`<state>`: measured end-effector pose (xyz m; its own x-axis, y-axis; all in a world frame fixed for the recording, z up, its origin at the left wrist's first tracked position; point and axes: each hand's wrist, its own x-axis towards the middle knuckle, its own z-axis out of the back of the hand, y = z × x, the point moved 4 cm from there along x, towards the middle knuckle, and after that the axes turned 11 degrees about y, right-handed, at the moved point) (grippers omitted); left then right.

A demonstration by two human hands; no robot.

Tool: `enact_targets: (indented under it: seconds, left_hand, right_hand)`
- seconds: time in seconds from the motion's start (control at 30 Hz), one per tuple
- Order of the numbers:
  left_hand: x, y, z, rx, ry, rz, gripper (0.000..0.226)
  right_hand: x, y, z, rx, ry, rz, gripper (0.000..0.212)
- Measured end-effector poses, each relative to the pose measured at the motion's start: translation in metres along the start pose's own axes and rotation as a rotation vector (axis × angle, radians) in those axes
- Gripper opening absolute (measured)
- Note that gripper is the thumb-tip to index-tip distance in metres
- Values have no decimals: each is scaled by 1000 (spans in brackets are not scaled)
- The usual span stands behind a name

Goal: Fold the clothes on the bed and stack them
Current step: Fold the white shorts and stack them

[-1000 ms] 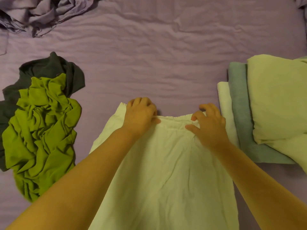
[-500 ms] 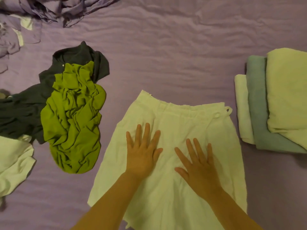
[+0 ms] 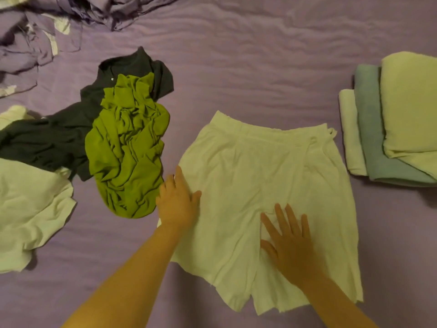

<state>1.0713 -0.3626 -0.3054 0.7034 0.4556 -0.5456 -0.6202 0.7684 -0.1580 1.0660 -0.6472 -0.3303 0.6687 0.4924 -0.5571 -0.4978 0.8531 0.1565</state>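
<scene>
I have the pale shorts point(image 3: 264, 185) spread flat on the bed point(image 3: 260, 67) at lower centre, waistband toward the top of the frame, laid out so the first fold comes out clean. My right hand point(image 3: 289, 242) presses flat with fingers spread near the crotch seam to pin the cloth, while my left hand point(image 3: 176, 204) rests open on the left edge, gripping nothing. Crumpled green point(image 3: 127, 152) and dark garments point(image 3: 59, 138) wait at left; the folded stack point(image 3: 392, 129) sits at right.

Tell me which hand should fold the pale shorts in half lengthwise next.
Probably the left hand: it rests at the left edge of the pale cotton shorts, ready to lift it over. The right hand lies flat mid-garment, anchoring it.
</scene>
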Motion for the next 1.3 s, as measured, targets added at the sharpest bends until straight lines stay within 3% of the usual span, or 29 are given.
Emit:
enact_targets:
  seconds: [0.1,0.23,0.37,0.5,0.6,0.67,0.77,0.83,0.93,1.03,1.2,1.3]
  left_hand:
    - [-9,14,0,-20,13,42,87]
    - [-12,35,-2,-282,149,177,64]
    - [-22,37,11,-610,205,-36,33]
    - [-32,33,24,-833,270,-169,31]
    - [-35,33,25,-848,334,-200,34]
    - [-39,32,28,-865,371,-229,39]
    - [-52,17,34,-844,414,-360,47]
    - [-65,-5,33,-764,447,-497,57]
    - [-76,-35,20,-645,460,-578,64]
    - [-87,-57,8,-614,491,-568,65]
    - [-109,-74,-5,-573,511,-561,63]
    - [-126,-88,-19,-522,514,-527,52]
  right_hand:
    - [-10,25,2,113,-65,-88,57]
    - [-6,54,-5,58,-5,3,58]
    - [2,58,0,71,75,-32,62]
    - [14,86,29,146,25,-18,66]
    - [29,99,28,262,209,35,83]
    - [37,100,44,489,324,-48,63]
    - [48,103,97,909,110,-53,59]
    - [61,106,134,1003,-31,27,63]
    - [78,110,171,765,-79,179,64]
    - [89,95,176,354,-48,154,54]
    - [67,30,163,620,-98,87,41]
    - [44,-18,151,638,-136,-49,42]
